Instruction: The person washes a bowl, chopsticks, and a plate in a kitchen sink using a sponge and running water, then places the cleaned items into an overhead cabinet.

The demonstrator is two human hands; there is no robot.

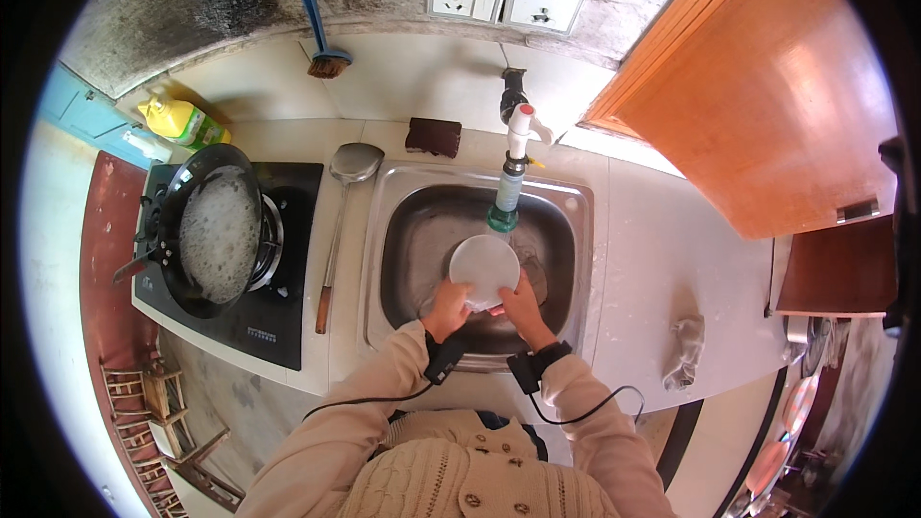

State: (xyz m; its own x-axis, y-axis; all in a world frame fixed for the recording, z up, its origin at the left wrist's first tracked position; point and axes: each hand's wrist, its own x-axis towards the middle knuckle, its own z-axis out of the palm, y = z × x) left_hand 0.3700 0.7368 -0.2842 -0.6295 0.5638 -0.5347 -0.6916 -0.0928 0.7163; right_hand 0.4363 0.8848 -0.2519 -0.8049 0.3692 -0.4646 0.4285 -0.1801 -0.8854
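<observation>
Both of my hands hold a round white dish [485, 263] over the stainless steel sink [410, 244]. My left hand [449, 309] grips its lower left rim, with the thumb on the face turned up to me. On the lower right rim is my right hand [524, 306], its thumb also on that face. Just beyond the dish's far edge hangs the green nozzle [502, 219] of a white tap [519, 131]. Water seems to come down from it behind or onto the dish. My fingers under the dish are mostly hidden.
Left of the sink lies a wok spatula [344, 219]. A wok [216, 230] with foamy liquid sits on a gas hob [298, 259]. A dark sponge block [433, 137] and a yellow bottle [183, 120] stand behind. A crumpled cloth [684, 352] lies right, below an orange wooden door [777, 101].
</observation>
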